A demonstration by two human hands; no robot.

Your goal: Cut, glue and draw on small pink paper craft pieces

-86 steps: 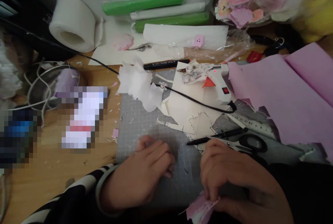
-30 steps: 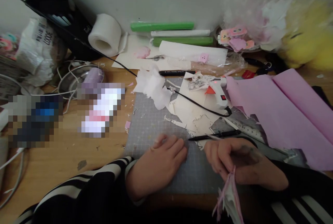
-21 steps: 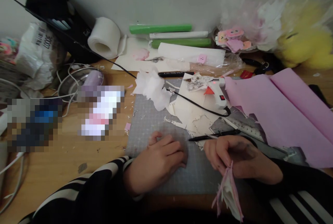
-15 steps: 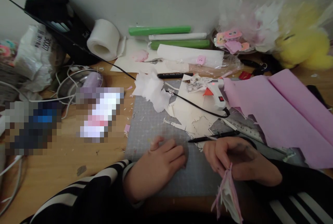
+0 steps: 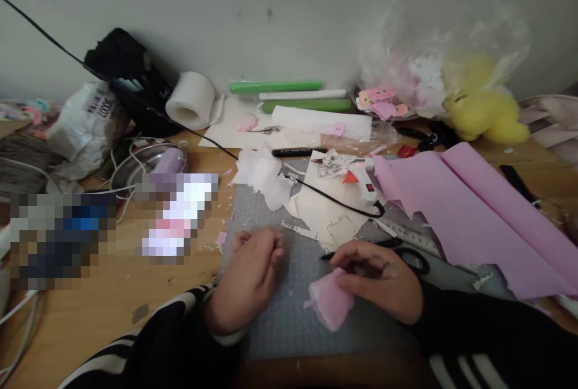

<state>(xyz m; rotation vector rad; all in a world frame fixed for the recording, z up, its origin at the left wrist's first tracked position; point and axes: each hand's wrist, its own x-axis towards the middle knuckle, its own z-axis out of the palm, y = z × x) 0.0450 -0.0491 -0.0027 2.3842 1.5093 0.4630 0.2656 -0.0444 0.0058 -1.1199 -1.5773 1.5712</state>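
Note:
My right hand (image 5: 383, 283) pinches a small pink-and-white layered piece (image 5: 334, 301) by its upper edge, over the grey cutting mat (image 5: 289, 329). The piece looks soft, with a white layer along its left side. My left hand (image 5: 253, 280) is closed above the mat's left part, its fingers curled in; what they hold, if anything, is hidden. Just behind my right hand lie a black pen (image 5: 327, 256) and black-handled scissors (image 5: 418, 261), partly covered. A large pink sheet (image 5: 465, 220) lies to the right.
A white glue gun (image 5: 365, 181) lies on paper scraps, its black cord (image 5: 334, 196) crossing the mat. Crumpled white tissue (image 5: 264, 175) sits behind my left hand. A phone (image 5: 180, 214) lies left; a tissue roll (image 5: 192, 100) and yellow plush toy (image 5: 483, 106) stand behind.
The pink-and-white piece has risen and moved left over the mat, now showing its pink face. My left hand has shifted left and its fingers have curled in. The view has tilted up.

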